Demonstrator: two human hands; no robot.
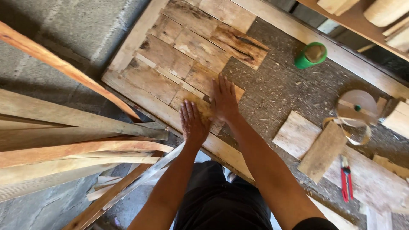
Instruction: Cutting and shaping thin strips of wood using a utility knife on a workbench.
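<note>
A: Where is there free room on the workbench (pixel 272 91)?

B: The bare chipboard stretch in the middle, between the patchwork of wood veneer pieces (pixel 187 59) toward the left edge and the loose boards (pixel 315 142) toward the right.

A: What blocks the far edge?

B: A green tape roll (pixel 311 55). Further right, a reel of edge banding (pixel 357 110) and a red utility knife (pixel 346 176) crowd the surface. Off the left edge, long wooden strips (pixel 76 140) bar the way.

thin, weathered wood veneer pieces (pixel 179 64), pale brown with dark stains and splits, laid flat edge to edge like patchwork in the near-left corner of the surface; small tan piece (pixel 199 106) pressed flat at the patch's near edge.
</note>
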